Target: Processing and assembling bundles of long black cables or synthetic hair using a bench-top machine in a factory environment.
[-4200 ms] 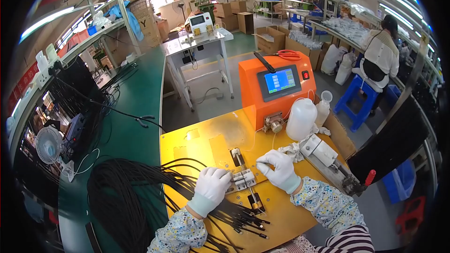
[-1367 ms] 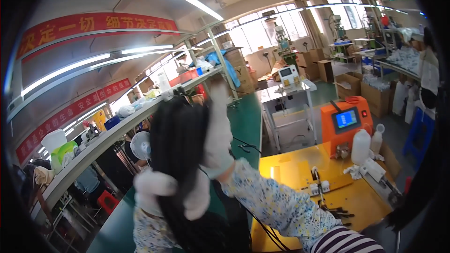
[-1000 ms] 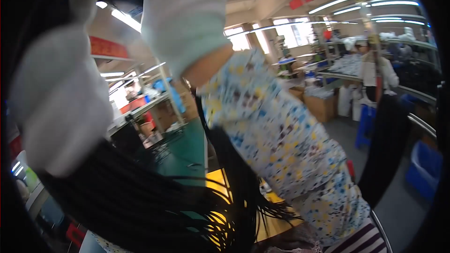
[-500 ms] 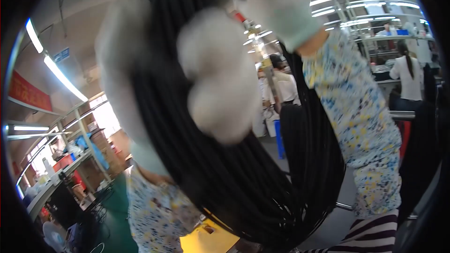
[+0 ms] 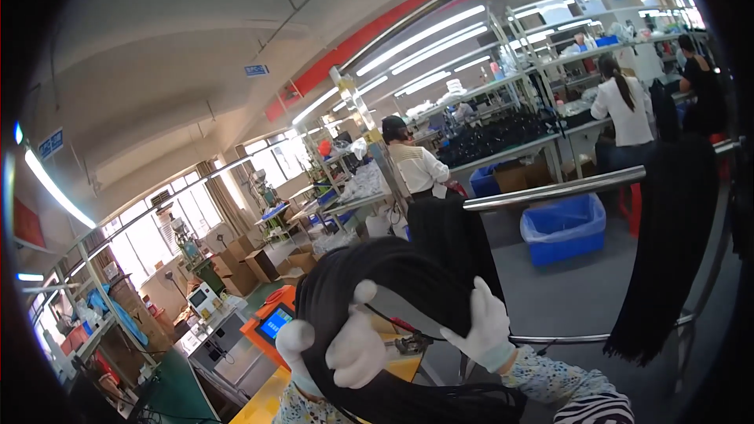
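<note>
A thick loop of black cords [image 5: 353, 267] hangs in front of me, its strands bundled side by side. My left hand [image 5: 357, 353], in a white glove, is closed round the loop's left side, with fingers showing inside the ring and at its outer edge. My right hand [image 5: 487, 330], also gloved in white, lies against the loop's right side with its fingers stretched and spread. Behind the loop, an orange machine with a blue screen [image 5: 275, 320] stands by a yellow surface [image 5: 404, 367]. A small metal part [image 5: 412, 343] shows between my hands.
Right of me runs a metal rail [image 5: 565, 187] with black cord bundles [image 5: 667, 251] hanging from it. A lined blue bin [image 5: 561, 239] sits on the floor beyond. Several people work at benches, including a person in white [image 5: 416, 165]. Cardboard boxes [image 5: 236, 263] stand at the left.
The loop and both hands have come down from close in front of the view to its lower middle. My right hand has dropped from the top to the loop's right side. The view has tilted up.
</note>
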A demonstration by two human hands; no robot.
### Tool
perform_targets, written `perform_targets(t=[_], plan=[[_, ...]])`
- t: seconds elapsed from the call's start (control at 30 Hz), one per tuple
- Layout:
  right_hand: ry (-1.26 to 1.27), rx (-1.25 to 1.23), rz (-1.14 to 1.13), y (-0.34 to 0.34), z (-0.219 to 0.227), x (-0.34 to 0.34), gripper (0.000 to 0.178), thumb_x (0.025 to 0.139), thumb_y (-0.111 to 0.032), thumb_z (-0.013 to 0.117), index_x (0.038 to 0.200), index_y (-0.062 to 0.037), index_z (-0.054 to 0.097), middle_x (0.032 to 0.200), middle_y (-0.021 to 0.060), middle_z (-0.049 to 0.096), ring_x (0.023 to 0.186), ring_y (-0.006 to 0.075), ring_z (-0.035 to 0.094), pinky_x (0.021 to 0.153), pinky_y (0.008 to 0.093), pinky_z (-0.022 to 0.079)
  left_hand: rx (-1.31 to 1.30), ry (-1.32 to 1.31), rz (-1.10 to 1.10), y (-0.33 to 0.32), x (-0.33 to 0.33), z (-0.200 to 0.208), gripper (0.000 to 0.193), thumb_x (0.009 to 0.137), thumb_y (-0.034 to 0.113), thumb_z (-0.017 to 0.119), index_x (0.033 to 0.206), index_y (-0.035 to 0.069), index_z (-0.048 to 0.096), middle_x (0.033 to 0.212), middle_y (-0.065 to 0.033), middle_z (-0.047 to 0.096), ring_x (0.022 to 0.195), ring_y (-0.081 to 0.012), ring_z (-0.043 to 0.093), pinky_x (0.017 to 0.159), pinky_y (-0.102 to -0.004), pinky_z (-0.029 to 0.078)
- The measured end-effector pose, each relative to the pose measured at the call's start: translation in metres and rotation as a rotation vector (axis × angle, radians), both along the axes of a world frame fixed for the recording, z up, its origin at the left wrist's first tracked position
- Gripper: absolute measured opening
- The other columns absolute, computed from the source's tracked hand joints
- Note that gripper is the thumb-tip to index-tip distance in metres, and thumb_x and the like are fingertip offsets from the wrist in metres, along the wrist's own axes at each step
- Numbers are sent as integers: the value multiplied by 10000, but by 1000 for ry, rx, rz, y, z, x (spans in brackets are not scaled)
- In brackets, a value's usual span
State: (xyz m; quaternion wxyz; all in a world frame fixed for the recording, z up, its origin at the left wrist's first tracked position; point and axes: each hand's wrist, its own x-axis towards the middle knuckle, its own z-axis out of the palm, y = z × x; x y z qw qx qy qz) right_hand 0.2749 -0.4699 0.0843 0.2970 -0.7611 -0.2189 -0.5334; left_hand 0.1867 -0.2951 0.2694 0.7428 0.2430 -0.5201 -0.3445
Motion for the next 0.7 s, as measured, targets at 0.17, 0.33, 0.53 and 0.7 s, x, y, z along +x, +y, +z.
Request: perform_targets(t=[0.17, 0.33, 0.53, 0.7], plan=[[343, 314, 404, 37, -13, -34, 1071, 594, -349, 858, 1398, 49, 273, 1373, 329, 368, 1167, 451, 465, 966, 488, 423, -51, -84, -325, 18, 22, -24, 848, 945, 266, 494, 1480, -2, -107, 523, 30, 322, 393, -78, 339, 346, -231, 273], [-84, 309, 15, 97, -33, -15, 1114, 610, -359, 844, 1443, 25, 212, 1437, 306, 298, 1217, 445, 426, 992, 484, 404, 43, -10, -19, 27, -26, -33, 747, 899, 239, 506, 1477, -15, 107, 565, -18, 422, 436, -126, 398, 403, -281, 335], [167, 288, -226, 87, -97, 43, 944, 715, -425, 749, 1406, 31, 294, 1380, 293, 399, 1183, 492, 443, 1009, 558, 353, -29, 7, -20, 44, -40, -56, 755, 886, 249, 531, 1471, -13, 132, 623, -35, 450, 455, -139, 428, 417, -284, 358], [-81, 414, -295, 36, -27, 68, 807, 800, -440, 663, 1377, 36, 361, 1359, 294, 425, 1232, 441, 426, 1034, 542, 332, -106, -12, -42, 70, -51, -70, 762, 876, 256, 553, 1466, -11, 152, 671, -49, 472, 471, -150, 454, 428, -286, 377]])
